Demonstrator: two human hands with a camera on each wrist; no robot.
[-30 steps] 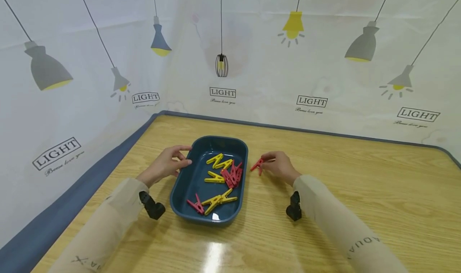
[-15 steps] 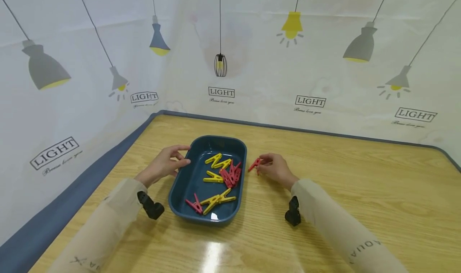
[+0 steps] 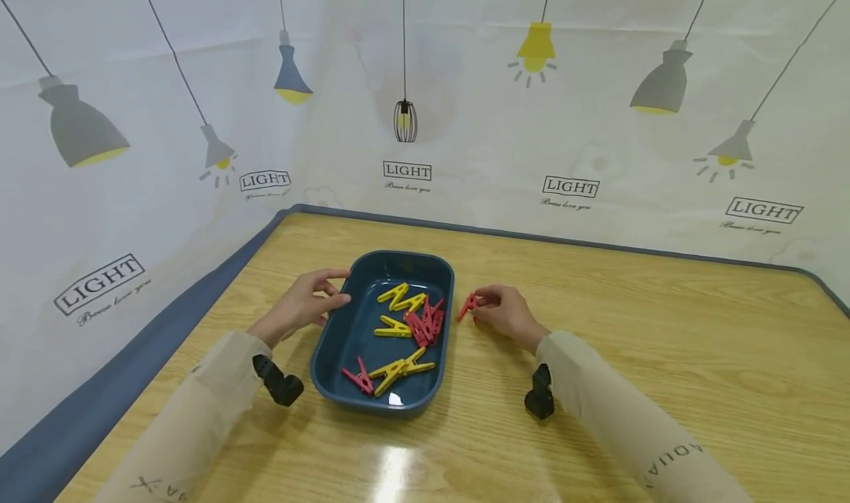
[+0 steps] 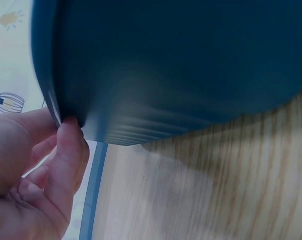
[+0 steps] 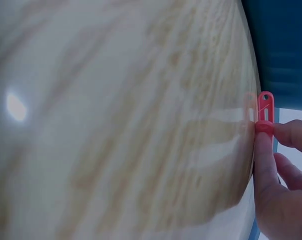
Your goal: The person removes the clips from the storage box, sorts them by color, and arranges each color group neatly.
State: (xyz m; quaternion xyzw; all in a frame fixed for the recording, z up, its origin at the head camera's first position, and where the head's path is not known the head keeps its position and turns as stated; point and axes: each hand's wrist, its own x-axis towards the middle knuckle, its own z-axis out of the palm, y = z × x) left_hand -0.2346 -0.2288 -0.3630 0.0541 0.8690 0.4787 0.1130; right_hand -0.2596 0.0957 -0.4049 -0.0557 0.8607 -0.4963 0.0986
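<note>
A dark blue rectangular tub (image 3: 335,341) stands on the wooden table. Inside lie yellow clothespins (image 3: 393,327) and red clothespins (image 3: 425,324), several of them heaped near the right wall. My left hand (image 3: 302,304) pinches the tub's left rim; in the left wrist view, thumb and fingers (image 4: 70,145) meet at the rim of the blue wall. To the right of the tub, my right hand (image 3: 508,315) pinches a red clothespin (image 3: 468,306) low over the table. The right wrist view shows that clothespin (image 5: 266,107) upright between thumb and fingers, beside the blue wall.
The wooden table (image 3: 631,341) extends right and toward the front. A white curtain printed with lamps (image 3: 478,134) hangs along the back and left, with a blue band (image 3: 531,237) at the table's far edge. Black wrist cameras (image 3: 541,392) sit at both cuffs.
My right hand has shifted very slightly left and the red clothespin has turned a little in its fingers. My left hand keeps its hold on the rim, and the tub's contents look the same.
</note>
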